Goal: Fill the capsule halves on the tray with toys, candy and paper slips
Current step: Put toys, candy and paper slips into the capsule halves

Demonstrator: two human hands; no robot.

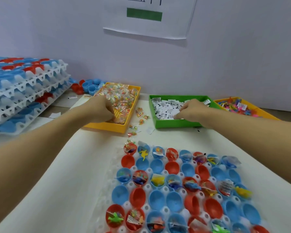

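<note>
A clear tray (107, 187) in front of me holds rows of red and blue capsule halves (173, 200); some carry toys, candy and slips, others are bare. My left hand (100, 108) reaches into the yellow bin (118, 127) of wrapped candy (121, 96), fingers curled down among the packets. My right hand (191, 110) is in the green bin (175, 123), fingertips pinching at the white paper slips (165, 106). What each hand holds is hidden by its fingers.
A second yellow bin (265, 113) of small colourful toys sits at the far right. Stacked white trays (23, 91) with capsule halves stand at the left, loose halves (89, 86) behind them. Stray candy packets (139, 118) lie between the bins. A wall with a paper sign (148, 17) is behind.
</note>
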